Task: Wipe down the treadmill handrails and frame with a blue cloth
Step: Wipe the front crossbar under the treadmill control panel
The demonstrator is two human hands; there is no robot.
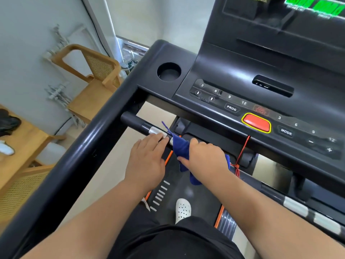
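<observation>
Right hand [203, 157]: fingers and thumb curled round the blue cloth [180, 148], clamping it onto the short grip bar [134, 121] below the console [242, 81]. The cloth is bunched. One tail hangs under the hand and a thin corner sticks up on the thumb side.

Left hand [147, 156]: just left of the cloth, fingers fairly straight and together, laid flat over the same bar with its fingertips at the silver sensor plate [155, 130]. It holds nothing.

Step in hand (judgement): wiping this grip bar. The surface does not show which stretch is already clean.

To do it well:
- Wrap the cloth fully round the bar so the underside is wiped too.
- Slide along the bar's length toward the left hand. That hand sits in the path and should lift off first.
- Twist the wrist at the sensor plate edges, where grime likely collects.
- Gather in the hanging tail. The red safety cord [242, 150] runs just right of the right hand, close to the cloth's trailing edge, so there is a snag risk.

Further out: the thick side handrail [80, 146] lies left of the left hand. A second grip bar [298, 208] lies well right of the right arm. Both probably remain to be wiped.
</observation>
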